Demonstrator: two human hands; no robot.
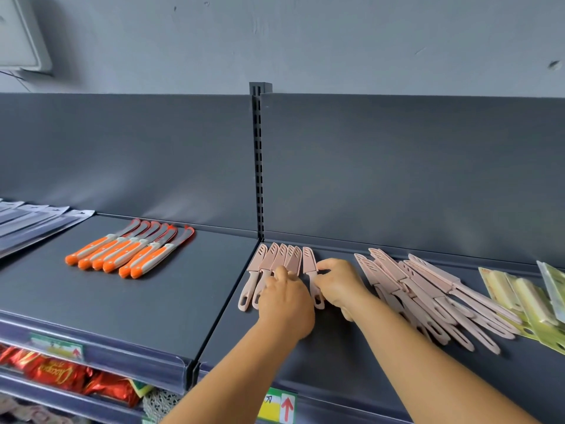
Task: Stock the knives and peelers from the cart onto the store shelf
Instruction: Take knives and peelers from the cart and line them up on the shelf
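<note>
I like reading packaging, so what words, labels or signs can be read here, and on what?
"Chocopie", seen upside down, on the red snack packs below the shelf.
A red up arrow, no words, on the yellow-green price tag.
The left price tag: print too blurred to read.
The pink knives: no text visible.

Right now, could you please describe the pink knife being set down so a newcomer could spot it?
Find the slotted upright splitting the shelf. Just right of it lies a tidy row of pink knives. The pink knife is the rightmost, set slightly apart from the row, with the right hand on it.
</note>
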